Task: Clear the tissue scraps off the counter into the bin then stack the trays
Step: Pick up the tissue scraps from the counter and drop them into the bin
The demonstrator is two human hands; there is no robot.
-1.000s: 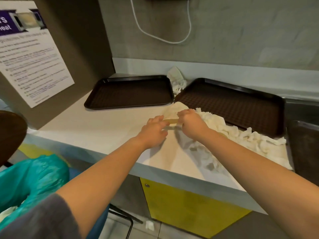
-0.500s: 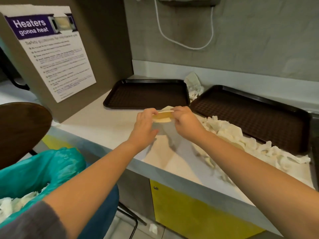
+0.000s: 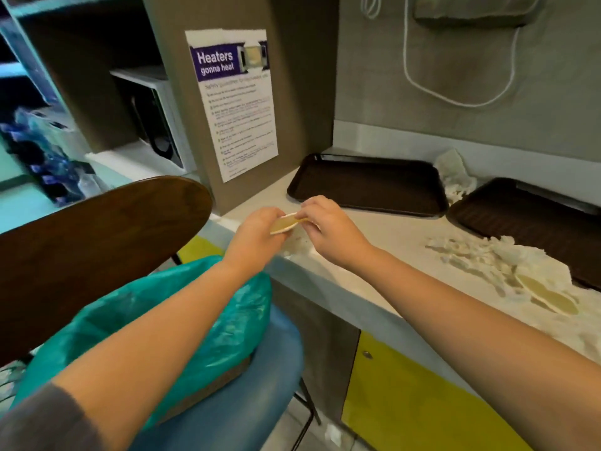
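Observation:
My left hand (image 3: 258, 231) and my right hand (image 3: 328, 222) both pinch a flat yellowish card (image 3: 285, 223) over the counter's left front corner (image 3: 325, 275). A heap of white tissue scraps (image 3: 487, 255) lies on the counter to the right, with another yellowish card (image 3: 549, 296) among them. More tissue (image 3: 455, 172) is wedged between two dark brown trays: one at the back middle (image 3: 367, 185), one at the right (image 3: 527, 213). The bin with a teal bag (image 3: 182, 323) stands on a blue chair seat below the counter edge, under my left forearm.
A brown chair back (image 3: 97, 236) rises left of the bin. A grey partition with a "Heaters gonna heat" notice (image 3: 234, 102) walls the counter's left end. A white cord (image 3: 455, 76) hangs on the back wall. Yellow cabinet doors (image 3: 406, 395) sit under the counter. A microwave (image 3: 153, 122) stands beyond the partition.
Both hands have carried the card leftward from the tissue heap to the counter's left corner, above the bin side. The view has swung left, showing more of the chair and bin.

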